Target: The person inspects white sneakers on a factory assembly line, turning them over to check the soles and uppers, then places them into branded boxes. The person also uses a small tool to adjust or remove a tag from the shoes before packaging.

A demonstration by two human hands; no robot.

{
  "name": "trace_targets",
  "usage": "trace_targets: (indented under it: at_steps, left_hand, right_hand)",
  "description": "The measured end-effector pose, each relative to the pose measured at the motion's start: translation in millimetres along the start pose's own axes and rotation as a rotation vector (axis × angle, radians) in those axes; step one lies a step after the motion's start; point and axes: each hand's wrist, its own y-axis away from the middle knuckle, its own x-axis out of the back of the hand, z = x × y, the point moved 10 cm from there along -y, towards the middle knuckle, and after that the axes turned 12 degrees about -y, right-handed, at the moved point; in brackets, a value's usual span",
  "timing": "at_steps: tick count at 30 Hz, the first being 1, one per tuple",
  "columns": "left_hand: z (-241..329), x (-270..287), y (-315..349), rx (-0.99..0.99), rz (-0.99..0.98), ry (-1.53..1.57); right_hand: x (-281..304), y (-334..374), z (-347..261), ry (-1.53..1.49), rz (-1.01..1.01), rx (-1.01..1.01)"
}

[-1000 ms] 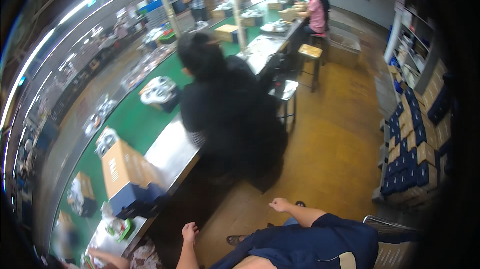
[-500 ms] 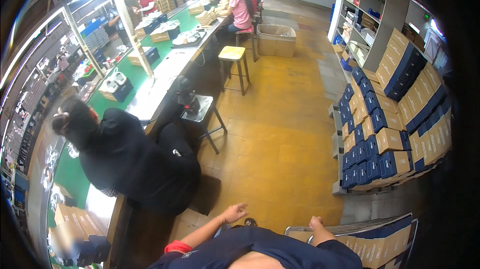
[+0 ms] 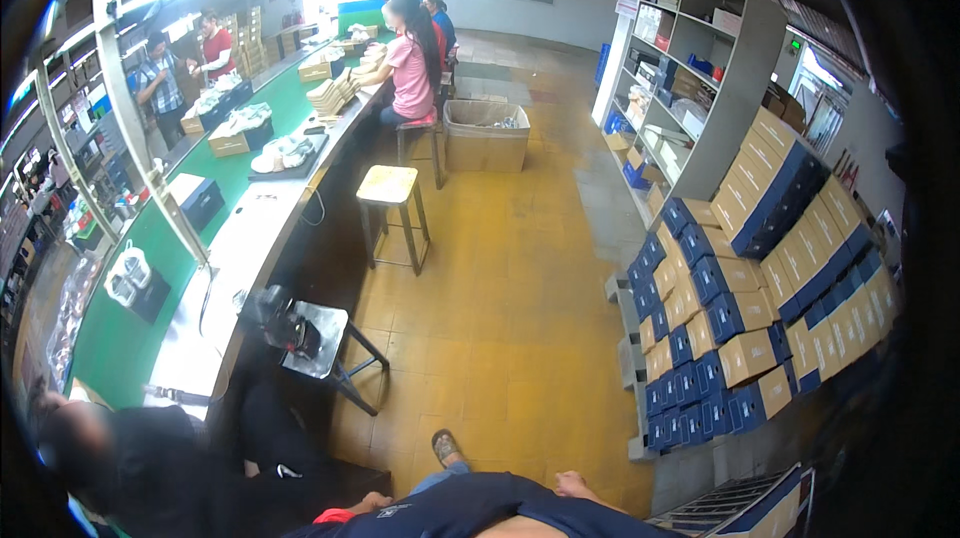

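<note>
My left hand [image 3: 372, 503] hangs low by my body, just beside the dark-clothed seated person at the bench; its fingers are mostly hidden and no object shows in it. A red band is round that wrist. My right hand [image 3: 573, 485] hangs on the other side, over the yellow floor, with its fingers curled in and nothing visible in them. Nearest to it is a metal rack cart [image 3: 740, 508] holding shoe boxes at the lower right. My sandalled foot [image 3: 446, 446] steps forward on the floor between the hands.
Along the left runs a green-topped workbench [image 3: 110, 348] with shoes and boxes. A metal stool [image 3: 318, 338] with a black bag and a yellow-topped stool [image 3: 388, 185] stand beside it. At right are a pallet of stacked shoe boxes [image 3: 745, 313], a shelf [image 3: 690, 68] and, further off, a carton [image 3: 487, 153].
I have moved forward along the aisle; bench, stools and boxes have come nearer. Both hands have dropped lower in view, and the left, earlier stretched out with fingers apart, is closer to my body.
</note>
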Motion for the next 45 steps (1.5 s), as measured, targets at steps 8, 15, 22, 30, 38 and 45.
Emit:
trace_targets:
  at_steps: [8,15,22,30,38,45]
  left_hand:
    - [117,324,-63,-0.192,0.483,0.64]
    - [109,400,-114,-0.118,0.455,1.145]
    - [133,556,-85,-0.101,0.669,0.932]
    - [291,965,190,-0.976,1.509,0.398]
    - [289,1073,273,-1.523,1.883,0.16]
    - [170,1169,201,-1.538,1.703,0.126]
  right_hand:
    - [49,-125,-179,-0.111,0.21,0.117]
    - [-116,-200,-380,-0.105,-0.188,0.046]
    - [-141,-350,-568,0.288,-0.241,0.093]
    - [-245,-405,-894,0.686,-0.174,0.581]
    - [-451,-349,-1021,0.661,-0.508,0.603]
    - [-550,-291,-1180,0.641,-0.461,0.933]
